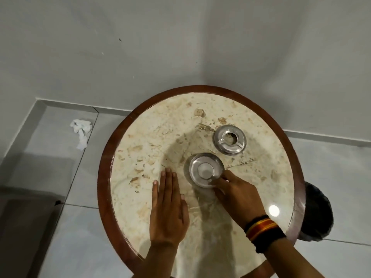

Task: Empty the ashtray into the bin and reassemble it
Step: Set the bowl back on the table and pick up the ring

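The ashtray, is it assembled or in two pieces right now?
In two pieces: the lid lies apart from the bowl, which the right hand touches.

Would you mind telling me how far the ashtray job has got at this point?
The ashtray is apart: its lid lies on the table beside the base. The base looks clean, so the emptying seems done, though the bin shows only partly past the table edge. The right hand grips the base rim; the left hand lies flat. Left: putting the lid back on.
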Demonstrator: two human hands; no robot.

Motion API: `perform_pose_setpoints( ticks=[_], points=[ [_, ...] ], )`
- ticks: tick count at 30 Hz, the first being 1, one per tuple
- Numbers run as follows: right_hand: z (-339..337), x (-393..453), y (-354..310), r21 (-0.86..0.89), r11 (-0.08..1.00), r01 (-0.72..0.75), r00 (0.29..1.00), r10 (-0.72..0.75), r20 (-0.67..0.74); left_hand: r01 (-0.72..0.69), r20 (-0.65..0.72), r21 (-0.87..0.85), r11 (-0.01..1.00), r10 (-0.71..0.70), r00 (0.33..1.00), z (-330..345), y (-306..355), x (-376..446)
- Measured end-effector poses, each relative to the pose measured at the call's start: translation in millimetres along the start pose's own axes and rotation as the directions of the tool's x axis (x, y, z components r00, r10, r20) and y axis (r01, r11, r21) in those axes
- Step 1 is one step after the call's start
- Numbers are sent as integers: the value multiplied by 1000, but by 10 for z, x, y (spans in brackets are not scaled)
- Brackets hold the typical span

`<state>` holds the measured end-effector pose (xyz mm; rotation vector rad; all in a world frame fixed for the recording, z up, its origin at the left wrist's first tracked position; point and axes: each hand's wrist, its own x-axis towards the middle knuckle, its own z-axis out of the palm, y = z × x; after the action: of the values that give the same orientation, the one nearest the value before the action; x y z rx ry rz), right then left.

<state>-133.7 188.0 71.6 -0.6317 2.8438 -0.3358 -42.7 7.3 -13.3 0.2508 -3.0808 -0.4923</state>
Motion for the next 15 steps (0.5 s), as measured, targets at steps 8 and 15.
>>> perform_pose_setpoints(
  ticks=[8,15],
  points=[
    [-424,784,359,305,914,-268,934,324,-148,10,21,19,1000,-10,1000,-84,52,28],
    [-397,1517,308,-2,822,-569,795,551,252,-24,-9,-51,998,24,1000,-74,18,29]
  ],
)
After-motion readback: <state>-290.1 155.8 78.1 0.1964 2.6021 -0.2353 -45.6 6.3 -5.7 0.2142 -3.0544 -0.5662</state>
